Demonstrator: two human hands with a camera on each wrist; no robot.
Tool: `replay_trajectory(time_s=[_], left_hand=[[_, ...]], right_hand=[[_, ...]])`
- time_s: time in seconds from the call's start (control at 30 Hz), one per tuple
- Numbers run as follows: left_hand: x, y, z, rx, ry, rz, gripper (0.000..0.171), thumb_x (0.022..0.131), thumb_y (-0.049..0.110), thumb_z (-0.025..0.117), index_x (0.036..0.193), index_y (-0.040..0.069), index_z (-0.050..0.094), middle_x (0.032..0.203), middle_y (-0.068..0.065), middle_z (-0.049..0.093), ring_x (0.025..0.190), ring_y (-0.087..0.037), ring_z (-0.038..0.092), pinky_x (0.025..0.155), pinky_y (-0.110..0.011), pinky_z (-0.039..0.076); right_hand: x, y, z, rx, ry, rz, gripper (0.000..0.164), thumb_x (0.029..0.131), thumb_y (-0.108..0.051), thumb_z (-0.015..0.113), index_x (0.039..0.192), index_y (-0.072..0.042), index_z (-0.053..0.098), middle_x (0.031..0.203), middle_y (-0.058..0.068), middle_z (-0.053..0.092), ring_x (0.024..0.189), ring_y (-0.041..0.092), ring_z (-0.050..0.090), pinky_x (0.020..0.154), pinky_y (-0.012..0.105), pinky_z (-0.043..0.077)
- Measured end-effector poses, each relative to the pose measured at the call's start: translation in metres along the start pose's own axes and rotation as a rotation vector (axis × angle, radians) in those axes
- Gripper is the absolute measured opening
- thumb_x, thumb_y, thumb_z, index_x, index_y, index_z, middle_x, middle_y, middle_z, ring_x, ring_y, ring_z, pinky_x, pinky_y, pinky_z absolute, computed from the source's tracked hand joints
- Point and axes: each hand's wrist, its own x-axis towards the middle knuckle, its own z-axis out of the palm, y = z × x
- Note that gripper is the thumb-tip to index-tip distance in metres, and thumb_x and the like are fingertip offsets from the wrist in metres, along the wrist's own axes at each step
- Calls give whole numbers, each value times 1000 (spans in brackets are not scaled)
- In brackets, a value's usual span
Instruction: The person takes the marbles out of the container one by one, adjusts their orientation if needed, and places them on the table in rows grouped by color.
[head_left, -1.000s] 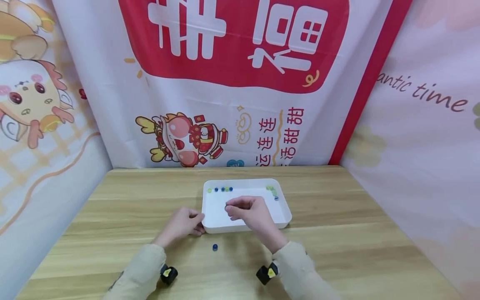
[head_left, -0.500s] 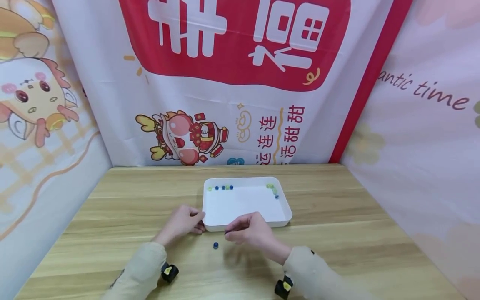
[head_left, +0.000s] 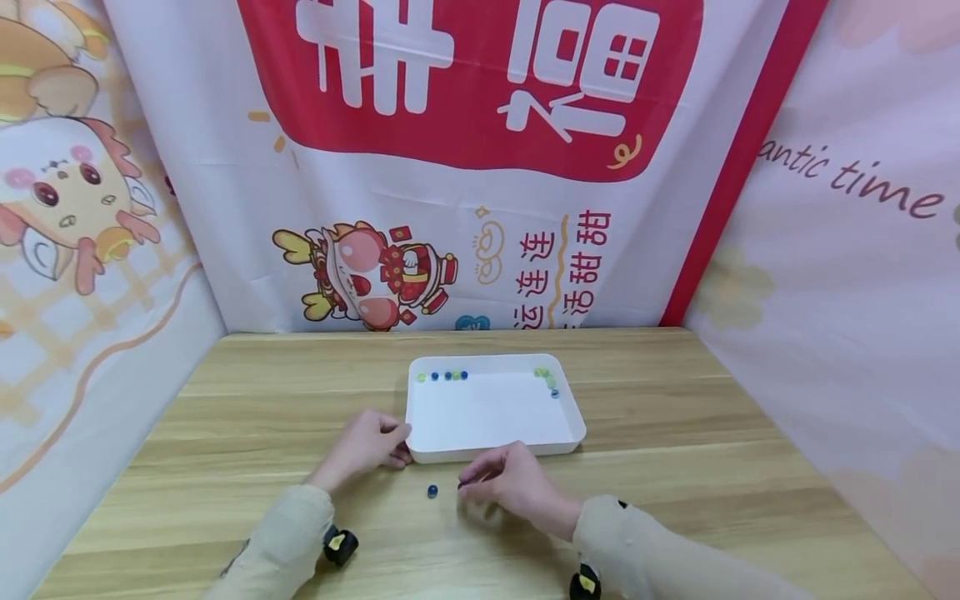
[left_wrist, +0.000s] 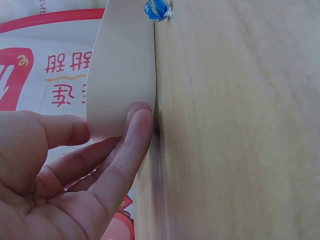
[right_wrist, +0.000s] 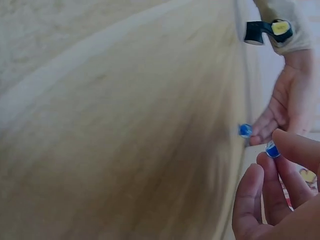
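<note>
A shallow white tray (head_left: pixel 491 421) sits on the wooden table. At its front left corner, my left hand (head_left: pixel 363 443) grips it; in the left wrist view the thumb lies at the rim and the fingers against the outer wall (left_wrist: pixel 120 65). In front of the tray, my right hand (head_left: pixel 521 487) pinches a blue marble (right_wrist: pixel 272 149) between thumb and fingertips, low over the table. Another blue marble (head_left: pixel 432 492) rests on the wood just left of those fingertips.
Inside the tray, blue and yellow-green marbles (head_left: pixel 455 376) line the back left, and several more (head_left: pixel 547 379) gather in the back right corner. Printed cloth (head_left: pixel 480 192) hangs behind the table (head_left: pixel 300 375) and along both sides.
My right hand has moved from over the tray to the table in front of it, a marble showing at its fingertips. The left hand has stayed at the tray's corner.
</note>
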Motion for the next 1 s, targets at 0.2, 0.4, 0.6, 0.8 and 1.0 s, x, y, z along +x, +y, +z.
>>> replay_trajectory(time_s=[0.2, 0.4, 0.6, 0.8, 1.0], left_hand=[[-1, -3, 1, -6, 3, 2, 23, 99, 9, 58, 84, 0, 74, 75, -10, 68, 68, -23, 69, 64, -33, 61], [-2, -2, 1, -12, 3, -10, 22, 99, 9, 58, 86, -1, 74, 75, -10, 68, 68, -22, 69, 64, -33, 61], [0, 0, 0, -12, -9, 5, 23, 100, 10, 57, 89, -2, 74, 77, -10, 69, 70, -23, 69, 65, -33, 61], [1, -1, 0, -5, -10, 6, 23, 100, 10, 57, 87, -1, 74, 77, -10, 69, 69, -23, 69, 64, -33, 61], [0, -2, -1, -6, -10, -1, 23, 100, 11, 57, 88, 0, 74, 78, -10, 69, 70, -22, 69, 65, -33, 61]], right_hand=[[2, 8, 7, -16, 2, 15, 19, 75, 0, 83, 92, -2, 74, 82, 6, 71, 68, 17, 64, 58, 30, 56], [4, 12, 10, -17, 9, 4, 19, 74, -1, 84, 91, -3, 75, 81, 5, 71, 67, 16, 63, 56, 29, 56], [7, 12, 9, -34, 20, 7, 19, 73, -3, 85, 89, -5, 76, 80, 3, 71, 66, 16, 62, 54, 28, 56], [9, 7, 7, -23, 5, 24, 18, 74, -1, 84, 89, -3, 75, 80, 6, 72, 62, 15, 62, 51, 29, 55], [11, 6, 10, -44, 26, 21, 19, 72, 0, 85, 89, -3, 75, 79, 6, 71, 61, 15, 61, 50, 28, 54]])
